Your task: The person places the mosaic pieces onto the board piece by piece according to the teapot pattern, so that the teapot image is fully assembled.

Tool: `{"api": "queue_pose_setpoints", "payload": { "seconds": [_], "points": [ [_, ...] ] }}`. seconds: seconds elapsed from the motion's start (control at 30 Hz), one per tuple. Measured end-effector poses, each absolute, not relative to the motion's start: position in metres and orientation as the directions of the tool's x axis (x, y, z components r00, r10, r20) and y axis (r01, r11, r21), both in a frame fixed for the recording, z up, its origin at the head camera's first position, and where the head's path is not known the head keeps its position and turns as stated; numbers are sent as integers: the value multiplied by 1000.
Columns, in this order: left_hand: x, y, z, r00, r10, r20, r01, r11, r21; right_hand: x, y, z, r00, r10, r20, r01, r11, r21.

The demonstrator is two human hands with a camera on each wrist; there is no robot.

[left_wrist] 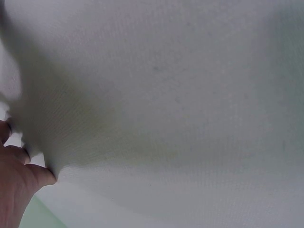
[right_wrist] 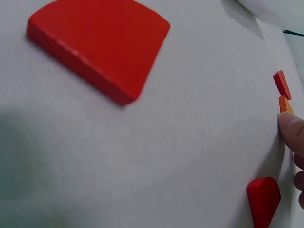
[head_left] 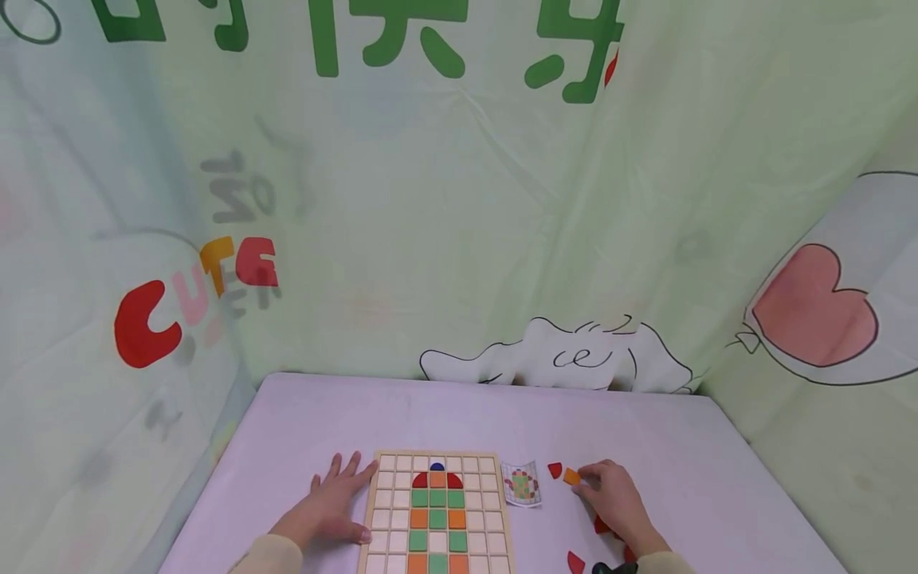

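Note:
A framed wooden grid board [head_left: 369,518] lies on the table, bearing a pattern of orange and green squares, red quarter-rounds and one blue round piece [head_left: 437,466]. Spread along its left edge is my left hand [head_left: 331,502], fingers apart, with index fingertip and thumb at the frame. To the right of the board, my right hand [head_left: 613,496] pinches an orange square block [head_left: 571,476] between thumb and fingers. In the right wrist view the thumb [right_wrist: 290,128] presses against that orange block [right_wrist: 285,104]. A red quarter-round [head_left: 555,470] lies just left of it.
A small printed pattern card [head_left: 522,484] lies beside the board's right edge. More red quarter-rounds [head_left: 576,562] lie near and partly beneath my right forearm; one shows large in the right wrist view [right_wrist: 99,42]. Printed curtains [head_left: 459,239] surround the table [head_left: 315,414] at the back and sides.

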State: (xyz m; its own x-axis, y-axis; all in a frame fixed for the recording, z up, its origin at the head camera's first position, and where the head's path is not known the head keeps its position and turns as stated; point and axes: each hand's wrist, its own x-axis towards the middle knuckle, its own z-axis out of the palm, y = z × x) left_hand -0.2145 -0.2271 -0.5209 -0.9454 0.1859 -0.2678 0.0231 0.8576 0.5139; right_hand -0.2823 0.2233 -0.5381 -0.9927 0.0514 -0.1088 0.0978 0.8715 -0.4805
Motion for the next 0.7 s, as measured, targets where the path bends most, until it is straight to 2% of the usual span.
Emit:
{"api": "queue_pose_setpoints", "payload": {
  "seconds": [0.27, 0.5, 0.7],
  "points": [
    [-214, -227, -521, -947, 188, -262, 25, 853, 521, -275, 222, -535, -991, 62, -117, 112, 864, -490],
    [-214, -228, -523, -946, 196, -260, 32, 851, 525, -262, 220, -527, -987, 59, -151, 135, 818, -559],
    [-213, -227, -520, -946, 197, -258, 35, 852, 522, -250, 213, -521, -990, 66, -125, 129, 781, -611]
  ]
}}
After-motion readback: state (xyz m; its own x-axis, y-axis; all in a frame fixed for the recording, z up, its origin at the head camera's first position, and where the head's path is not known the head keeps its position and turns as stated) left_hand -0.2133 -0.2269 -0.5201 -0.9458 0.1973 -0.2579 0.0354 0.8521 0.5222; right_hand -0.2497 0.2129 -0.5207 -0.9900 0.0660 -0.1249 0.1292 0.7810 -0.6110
